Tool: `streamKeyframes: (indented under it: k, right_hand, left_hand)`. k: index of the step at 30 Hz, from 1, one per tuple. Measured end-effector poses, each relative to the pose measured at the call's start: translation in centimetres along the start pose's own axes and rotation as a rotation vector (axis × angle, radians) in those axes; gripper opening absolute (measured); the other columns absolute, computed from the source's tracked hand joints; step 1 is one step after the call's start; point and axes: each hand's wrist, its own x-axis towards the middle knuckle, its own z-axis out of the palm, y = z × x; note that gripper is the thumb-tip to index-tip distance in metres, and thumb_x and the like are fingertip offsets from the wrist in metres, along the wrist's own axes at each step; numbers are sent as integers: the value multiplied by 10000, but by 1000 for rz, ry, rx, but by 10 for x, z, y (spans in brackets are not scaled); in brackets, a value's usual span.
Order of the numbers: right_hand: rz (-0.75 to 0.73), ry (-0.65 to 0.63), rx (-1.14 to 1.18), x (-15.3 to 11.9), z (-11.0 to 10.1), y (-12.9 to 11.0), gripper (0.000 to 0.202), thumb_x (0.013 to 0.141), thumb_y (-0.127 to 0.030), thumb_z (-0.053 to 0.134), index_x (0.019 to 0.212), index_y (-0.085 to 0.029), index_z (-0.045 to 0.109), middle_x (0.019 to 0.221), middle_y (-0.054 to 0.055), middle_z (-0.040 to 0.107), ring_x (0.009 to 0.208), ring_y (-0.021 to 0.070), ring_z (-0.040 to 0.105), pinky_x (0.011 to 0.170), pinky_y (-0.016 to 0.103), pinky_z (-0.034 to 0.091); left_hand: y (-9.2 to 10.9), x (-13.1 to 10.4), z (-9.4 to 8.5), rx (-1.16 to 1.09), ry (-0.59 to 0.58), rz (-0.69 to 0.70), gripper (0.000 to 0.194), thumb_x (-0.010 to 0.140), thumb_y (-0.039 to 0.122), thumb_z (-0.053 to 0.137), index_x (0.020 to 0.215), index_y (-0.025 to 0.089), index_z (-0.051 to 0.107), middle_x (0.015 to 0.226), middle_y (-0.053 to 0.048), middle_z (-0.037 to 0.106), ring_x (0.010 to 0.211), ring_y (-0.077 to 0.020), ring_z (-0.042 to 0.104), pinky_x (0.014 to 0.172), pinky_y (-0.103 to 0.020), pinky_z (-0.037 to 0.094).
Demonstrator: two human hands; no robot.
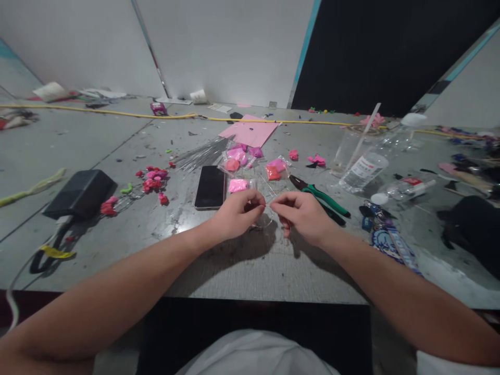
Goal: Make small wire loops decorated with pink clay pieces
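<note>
Wire (267, 204): pinched between both hands, right of the phone and slightly nearer the person; a thin curve of it shows below the fingertips. It looks very light and springy, probably stiff enough to keep a bend, and likely to kink if squeezed hard or to slip and roll between smooth fingers. Best taken close to the part being worked, with fingertip pads and a light pinch on either side.
Forearms (156, 265): slanting in from both lower corners over the desk (234, 289), meeting in a wide V right of the phone.
Left hand (238, 212): just right of the phone, thumb and forefinger closed on the wire, other fingers curled.
Right hand (302, 214): farther right of the phone, its thumb and forefinger pinched on the wire, lower fingers hanging loosely bent; the two sets of fingertips nearly meet.
Pliers (332, 203): right of the phone, past the right hand.
Packet (239, 185): right beside the phone (210, 187), pink inside.
Bundle (207, 152): fine straight strands, just beyond the phone.
Sheet (253, 130): pink, beyond the phone, to its right.
</note>
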Motion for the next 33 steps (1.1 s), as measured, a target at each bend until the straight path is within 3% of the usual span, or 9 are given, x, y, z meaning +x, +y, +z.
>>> streamKeyframes:
  k: [3, 7, 12, 16, 20, 26, 29, 33]
  right_hand:
    - [117, -76, 274, 1, -3, -7, 280, 770, -401, 855, 758, -175, 690, 611, -51, 521, 478, 82, 452, 432, 250, 529]
    - [202, -167, 467, 4, -7, -5, 378, 719, -400, 976, 878, -173, 720, 701, -52, 579, 512, 54, 481, 529, 239, 624]
    - [264, -290, 463, 6, -12, 2, 371, 773, -406, 974, 956, -187, 737, 776, -16, 627, 679, 109, 643, 674, 273, 696]
    - [266, -342, 456, 4, -13, -1, 289, 803, -358, 941, 890, -187, 725, 809, 5, 655, 710, 132, 682, 684, 295, 704]
    - [272, -334, 433, 5, -11, -1, 290, 752, -338, 951, 834, -185, 718, 738, 11, 680, 678, 145, 704, 600, 247, 667]
    - [106, -200, 183, 7, -6, 7, 407, 725, -407, 957, 793, -205, 611, 604, -34, 635, 547, 139, 661, 533, 278, 625]
    - [-53, -119, -107, 0, -5, 6, 321, 834, -376, 864, 822, -222, 582, 631, -30, 645, 517, 151, 663, 482, 272, 548]
    - [-241, -67, -412, -9, -4, -1, 172, 916, -261, 709, 816, -226, 574, 689, -10, 653, 531, 143, 631, 484, 273, 433]
  left_hand:
    - [-2, 1, -1, 25, 42, 64, 90, 961, 236, 580, 893, 182, 603, 677, 39, 513, 557, -100, 491, 514, -223, 383]
    - [-5, 1, -1, 47, 74, 109, 93, 975, 237, 561, 939, 179, 624, 679, 43, 481, 571, -104, 447, 528, -232, 354]
    - [-8, 0, -1, -13, 78, 145, 95, 964, 214, 580, 1010, 177, 655, 734, 14, 569, 605, -108, 495, 545, -231, 385]
    - [-7, 0, -1, -100, 22, 161, 75, 970, 212, 603, 997, 173, 662, 827, -15, 657, 633, -101, 568, 579, -228, 467]
    - [-5, 0, -1, -84, 34, 156, 97, 988, 237, 617, 983, 166, 683, 841, -21, 673, 643, -99, 591, 595, -229, 494]
    - [-7, 2, -2, -95, 31, 58, 104, 937, 264, 668, 938, 160, 669, 737, 7, 615, 607, -98, 536, 547, -221, 425]
    - [-6, 3, -2, -154, -39, -49, 163, 926, 323, 691, 913, 161, 677, 712, 7, 616, 600, -109, 565, 553, -232, 446]
    - [0, 2, -1, -145, -110, -50, 160, 903, 320, 700, 912, 161, 715, 735, -3, 644, 616, -116, 585, 557, -234, 455]
